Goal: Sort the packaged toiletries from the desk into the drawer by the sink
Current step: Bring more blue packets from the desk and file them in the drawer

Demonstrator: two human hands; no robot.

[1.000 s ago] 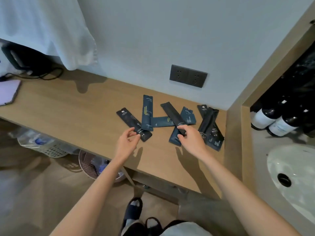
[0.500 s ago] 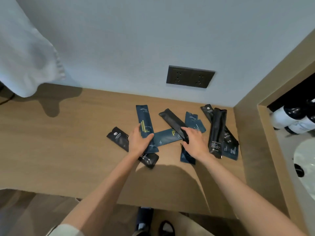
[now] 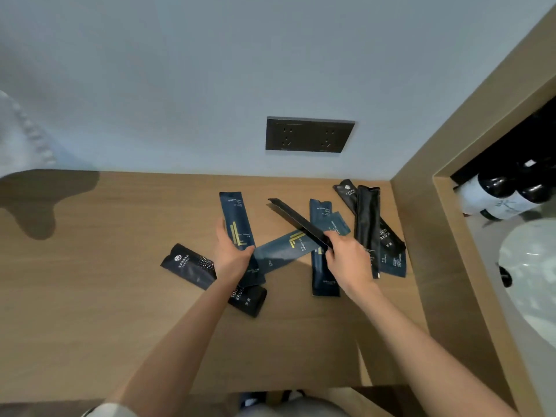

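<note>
Several dark toiletry packets lie scattered on the wooden desk (image 3: 90, 296). My left hand (image 3: 231, 254) grips the lower part of an upright blue packet (image 3: 236, 218) with gold lines. My right hand (image 3: 346, 257) holds one end of a long black packet (image 3: 293, 221), tilted on edge and lifted off the desk. Under my left forearm lies a black toothbrush packet (image 3: 189, 264). Another blue packet (image 3: 282, 251) lies diagonally between my hands. More blue and black packets (image 3: 367, 224) are piled at the right by the wooden partition.
A dark double socket (image 3: 310, 135) is on the wall above the desk. A wooden partition (image 3: 421, 236) separates the desk from the white sink (image 3: 529, 266). Dark-capped bottles (image 3: 499, 197) stand behind the sink. A white cloth (image 3: 18, 139) hangs at the far left.
The camera has come closer over the desk. My right hand has raised the long black packet onto its edge. My left hand has closed around the upright blue packet.
</note>
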